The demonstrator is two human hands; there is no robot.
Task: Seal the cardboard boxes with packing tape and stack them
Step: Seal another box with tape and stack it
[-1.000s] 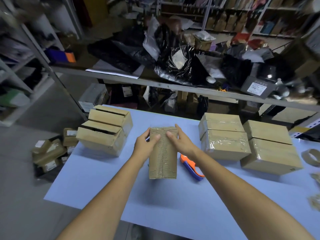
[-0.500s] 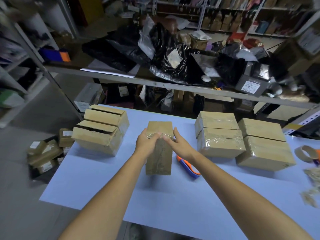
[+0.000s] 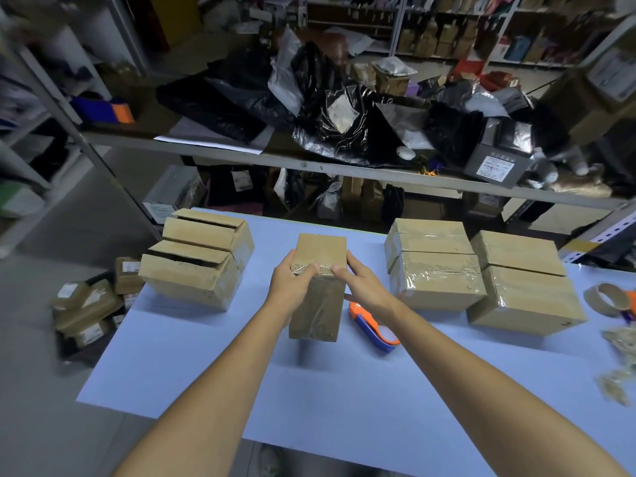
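Holds the middle box [image 3: 318, 304] upright on its narrow end over the pale blue worktop [image 3: 344, 390]. Contact between its lower end and the surface: cannot tell. Closes the left grip [image 3: 292, 280] round the upper left corner of the box, fingers curled down the left side, thumb pressing on the clear tape [image 3: 309, 269] across the near top edge. Closes the right grip [image 3: 364, 284] round the upper right corner in the same way, fingers on the right side, thumb tip on the same strip, just beside the left thumb. More glossy tape down the near face of the box.

Just right of the middle box, under the right wrist: an orange and blue tape dispenser [image 3: 373, 327], flat on the worktop. Further right of the middle box: a first sealed pair [image 3: 437, 280] of boxes, one behind the other, shiny with tape. Beyond those, a second sealed pair [image 3: 523, 297], set the same way. Far right of the middle box, at the frame edge: a bare cardboard tape core [image 3: 605, 299] and, nearer, some brown scraps [image 3: 619, 339].

Left of the middle box and apart from it: two unsealed boxes [image 3: 192, 273], one behind the other, flaps down with a dark gap along each seam. Further left and lower, on the floor [image 3: 41, 373]: a heap of small taped parcels [image 3: 86, 311]. Behind the middle box, past the far edge of the worktop: a metal shelf [image 3: 344, 170] loaded with black plastic bags [image 3: 344, 132].
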